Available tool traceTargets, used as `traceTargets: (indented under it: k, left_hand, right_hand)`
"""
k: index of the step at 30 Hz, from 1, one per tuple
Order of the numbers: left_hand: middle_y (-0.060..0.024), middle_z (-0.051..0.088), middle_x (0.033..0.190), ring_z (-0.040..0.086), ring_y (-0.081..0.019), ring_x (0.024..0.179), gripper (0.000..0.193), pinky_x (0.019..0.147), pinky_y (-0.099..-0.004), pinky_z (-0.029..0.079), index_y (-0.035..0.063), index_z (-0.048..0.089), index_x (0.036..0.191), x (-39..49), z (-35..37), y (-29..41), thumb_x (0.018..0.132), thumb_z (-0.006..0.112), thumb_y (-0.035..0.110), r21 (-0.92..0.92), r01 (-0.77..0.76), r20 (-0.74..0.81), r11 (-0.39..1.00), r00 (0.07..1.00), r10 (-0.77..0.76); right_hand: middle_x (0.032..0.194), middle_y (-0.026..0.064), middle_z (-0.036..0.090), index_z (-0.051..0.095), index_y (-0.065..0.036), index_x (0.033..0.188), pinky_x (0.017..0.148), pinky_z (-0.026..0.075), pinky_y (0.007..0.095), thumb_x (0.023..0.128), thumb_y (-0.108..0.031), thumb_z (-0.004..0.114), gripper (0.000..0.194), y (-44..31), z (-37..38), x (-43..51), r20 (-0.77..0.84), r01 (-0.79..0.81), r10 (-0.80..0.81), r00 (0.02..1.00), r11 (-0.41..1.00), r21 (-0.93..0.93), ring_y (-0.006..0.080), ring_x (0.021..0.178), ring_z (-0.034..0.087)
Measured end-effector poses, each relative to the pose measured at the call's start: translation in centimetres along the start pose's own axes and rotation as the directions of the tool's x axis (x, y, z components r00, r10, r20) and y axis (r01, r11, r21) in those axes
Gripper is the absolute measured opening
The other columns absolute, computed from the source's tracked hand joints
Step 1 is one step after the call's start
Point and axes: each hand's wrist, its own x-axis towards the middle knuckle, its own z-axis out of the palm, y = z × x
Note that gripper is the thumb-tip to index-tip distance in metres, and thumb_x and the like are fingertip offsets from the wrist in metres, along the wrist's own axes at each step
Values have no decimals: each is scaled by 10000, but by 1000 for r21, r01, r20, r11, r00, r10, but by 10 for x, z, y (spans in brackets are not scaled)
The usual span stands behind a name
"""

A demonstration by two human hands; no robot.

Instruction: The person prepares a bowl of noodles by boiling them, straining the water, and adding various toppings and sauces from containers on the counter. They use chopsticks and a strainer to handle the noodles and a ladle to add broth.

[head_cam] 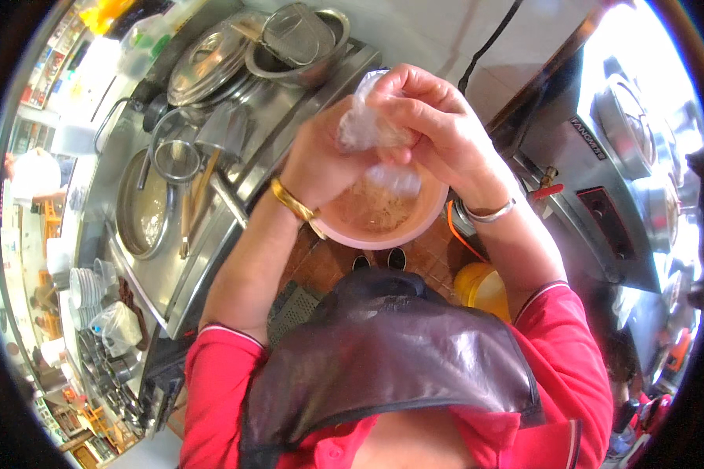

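A thin translucent plastic bag [371, 120] is bunched up between my two hands. My right hand [431, 114] pinches its upper part between thumb and fingers. Around its lower left side wraps my left hand [327, 149], blurred by motion. Something pale shows through the plastic, too unclear to name. A loose end of clear plastic [394, 179] hangs under the fingers. Below both hands is a round pinkish basin [381, 241] with a brownish inside; the hands hide its far side.
At left, a steel counter [202, 234] carries an oval pan [144, 202], strainers [178, 159], a lidded pot [205, 64] and stacked white dishes [86, 293]. To the right stands a steel cooking unit [598, 176] with a red-handled valve [545, 191]. A yellow bucket [475, 284] sits on the tiled floor.
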Motion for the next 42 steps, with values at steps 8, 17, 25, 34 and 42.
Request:
traceTargets:
  k: [8,17,25,34,42]
  left_hand:
    - [-74,553,1135,524,-176,960,307,808,-326,413,50,500,1170,-25,-83,6,889,537,167,-625,-230,-678,746,633,-373]
    - [-130,545,1141,528,-235,942,333,742,-349,466,27,483,1179,-104,-98,5,937,415,245,-915,-346,-402,210,723,-562]
    - [-95,553,1099,554,-152,951,347,788,-318,473,10,445,1180,-206,-77,-12,876,523,157,-287,581,-819,762,264,-509]
    - [-75,517,1172,495,-170,1072,628,926,-312,387,44,454,1212,-295,-109,-33,664,751,122,-309,174,-679,935,648,-345]
    - [-89,601,1037,590,-196,908,437,798,-322,489,3,513,1142,-476,-210,-45,734,667,-10,-755,5,-612,656,356,-707]
  right_hand:
    - [772,52,551,486,19,1148,677,453,249,853,-81,508,312,55,-81,-2,-259,37,-151,954,917,-397,117,692,528]
    - [1048,76,545,477,-45,1174,790,450,330,832,-161,593,380,227,-114,17,-270,-358,364,891,931,71,205,888,565]
    - [932,20,590,574,-83,976,744,432,250,876,-191,537,152,225,-6,47,-83,-420,421,903,907,29,127,783,548]
    - [969,-12,555,566,-33,1025,785,421,211,852,22,514,189,251,163,29,533,-102,437,725,833,-544,57,913,507]
    - [814,-5,614,584,-19,1013,607,430,204,873,-68,534,156,333,266,59,366,79,299,881,670,-738,58,695,528]
